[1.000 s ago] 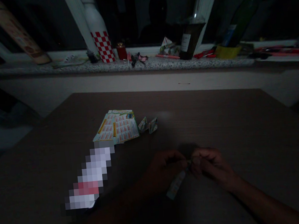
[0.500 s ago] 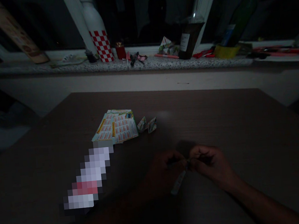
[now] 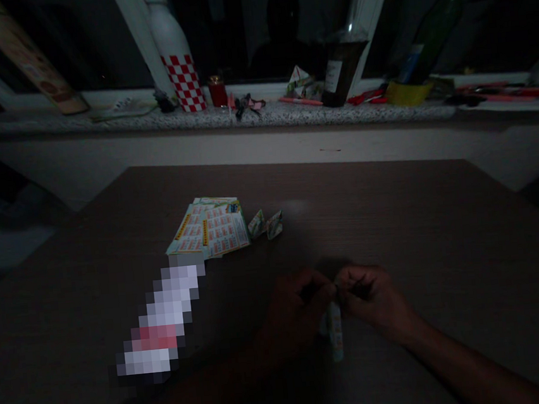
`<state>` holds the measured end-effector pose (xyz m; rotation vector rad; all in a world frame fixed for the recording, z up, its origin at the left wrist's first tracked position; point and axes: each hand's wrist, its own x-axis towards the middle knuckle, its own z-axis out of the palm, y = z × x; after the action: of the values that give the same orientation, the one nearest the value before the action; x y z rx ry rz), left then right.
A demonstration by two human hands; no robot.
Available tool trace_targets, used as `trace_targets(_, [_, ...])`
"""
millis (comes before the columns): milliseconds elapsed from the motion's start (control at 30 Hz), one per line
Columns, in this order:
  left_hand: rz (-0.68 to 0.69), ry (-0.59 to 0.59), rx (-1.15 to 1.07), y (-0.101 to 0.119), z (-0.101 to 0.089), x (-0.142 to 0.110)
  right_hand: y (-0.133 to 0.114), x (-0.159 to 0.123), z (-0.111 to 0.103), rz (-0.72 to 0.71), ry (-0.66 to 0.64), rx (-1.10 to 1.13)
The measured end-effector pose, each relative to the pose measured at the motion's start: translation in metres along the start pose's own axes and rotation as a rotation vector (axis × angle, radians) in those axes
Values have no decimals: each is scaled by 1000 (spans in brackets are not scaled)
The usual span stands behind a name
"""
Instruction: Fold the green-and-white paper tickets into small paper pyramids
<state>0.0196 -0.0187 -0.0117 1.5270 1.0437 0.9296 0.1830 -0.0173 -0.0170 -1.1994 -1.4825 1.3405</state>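
Here we are, both my hands low over the table, and the fingertips are nearly meeting. My left hand comes in with thumb and forefinger closed to a tight pinch, a dark loop of space curving behind them. My right hand mirrors it from the other side, thumb pressed to bent forefinger, closed just as small. And there, caught at that meeting point, is the paper strip! Its upper end disappears between my two pinches; the printed length hangs below, towards me, just beside my right thumb and in front of my left fingers. How it is folded up at the grip, I can't tell; my fingertips cover it and the light is dim.

Further out, beyond my left hand, two small folded papers stand side by side, well apart from my fingers. Right up against them on the left, the printed sheets lie fanned in an overlapping pile. Nearer me, at the pile's lower edge, sits a long pale object, pixelated past naming. Up on the windowsill, a checked bottle stands upright.
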Motion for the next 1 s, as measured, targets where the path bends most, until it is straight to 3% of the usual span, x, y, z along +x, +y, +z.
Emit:
trace_targets(333, [-28, 147, -6, 8, 0, 2, 2, -1, 4, 15, -97, 35])
trace_targets(633, [-86, 337, -161, 6, -6, 6, 3, -2, 3, 60, -194, -86])
trace_targets(1000, [-116, 457, -249, 6, -11, 9, -1, 0, -12, -52, -155, -102])
